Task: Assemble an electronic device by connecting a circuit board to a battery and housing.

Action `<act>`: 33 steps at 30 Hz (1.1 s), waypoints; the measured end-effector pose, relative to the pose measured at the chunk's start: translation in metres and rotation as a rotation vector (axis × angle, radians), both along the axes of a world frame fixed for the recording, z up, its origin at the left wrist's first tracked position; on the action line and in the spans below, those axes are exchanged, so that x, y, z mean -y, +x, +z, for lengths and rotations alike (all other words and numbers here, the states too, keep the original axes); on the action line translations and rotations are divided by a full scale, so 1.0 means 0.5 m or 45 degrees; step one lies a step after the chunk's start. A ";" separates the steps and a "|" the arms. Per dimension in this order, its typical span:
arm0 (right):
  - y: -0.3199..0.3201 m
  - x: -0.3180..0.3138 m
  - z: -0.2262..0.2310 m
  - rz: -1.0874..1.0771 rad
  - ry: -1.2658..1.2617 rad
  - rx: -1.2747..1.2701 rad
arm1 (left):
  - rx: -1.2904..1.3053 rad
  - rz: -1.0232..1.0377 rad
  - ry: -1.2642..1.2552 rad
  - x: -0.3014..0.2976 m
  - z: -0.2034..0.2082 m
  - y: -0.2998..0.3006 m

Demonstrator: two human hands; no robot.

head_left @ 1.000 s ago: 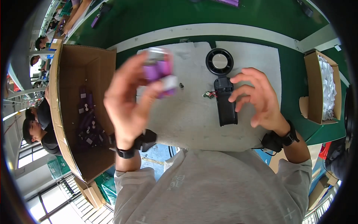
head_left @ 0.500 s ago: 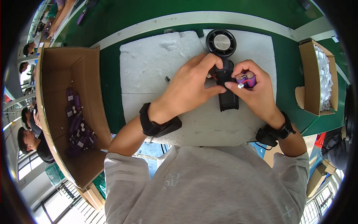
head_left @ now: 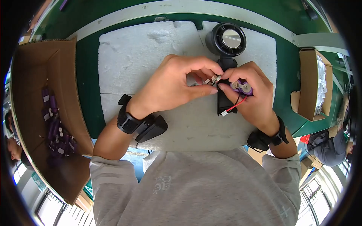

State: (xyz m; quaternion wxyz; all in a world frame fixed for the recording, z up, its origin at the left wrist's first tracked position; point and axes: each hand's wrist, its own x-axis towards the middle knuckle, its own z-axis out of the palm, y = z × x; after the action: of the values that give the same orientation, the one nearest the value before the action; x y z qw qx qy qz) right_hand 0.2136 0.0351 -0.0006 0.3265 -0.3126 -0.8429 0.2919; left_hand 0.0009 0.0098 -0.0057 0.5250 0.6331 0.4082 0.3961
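A black handheld fan lies on the white foam board (head_left: 139,56), its round head (head_left: 231,38) at the far end and its black handle (head_left: 225,103) pointing toward me. Over the handle, my left hand (head_left: 166,86) pinches a small circuit board (head_left: 215,80) between thumb and forefinger. My right hand (head_left: 254,90) is curled round a purple two-cell battery pack (head_left: 241,87); a red and a black wire run from it to a white plug (head_left: 224,113). The right thumb and fingertip come close to the board; whether they touch it cannot be made out.
At the left stands an open cardboard box (head_left: 62,90) with several purple battery packs (head_left: 56,132) inside. A smaller cardboard box (head_left: 307,83) with white pieces (head_left: 321,84) is at the right. A pale rail (head_left: 181,8) crosses the green table's (head_left: 87,94) far side.
The small circuit board now shows between my left fingertips, where that hand was on the handle before. The battery pack has turned, its wires now hanging toward me. The whole view has shifted.
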 end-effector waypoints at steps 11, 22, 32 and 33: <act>0.001 0.010 0.008 -0.086 -0.090 0.077 | -0.098 -0.041 0.155 0.003 0.011 0.006; -0.005 0.010 0.018 -0.077 -0.023 0.129 | -0.179 0.011 0.325 0.004 0.007 0.004; -0.002 0.004 0.012 -0.011 0.049 0.138 | -0.242 0.213 0.350 0.021 0.002 0.015; -0.001 0.002 0.011 0.009 0.064 0.133 | -0.253 0.194 0.300 0.022 0.004 0.014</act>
State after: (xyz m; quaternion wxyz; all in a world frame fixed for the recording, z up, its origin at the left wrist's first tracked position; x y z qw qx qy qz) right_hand 0.2131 0.0338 0.0051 0.2887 -0.3162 -0.8670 0.2549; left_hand 0.0081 -0.0012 -0.0039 0.3726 0.6937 0.4556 0.4153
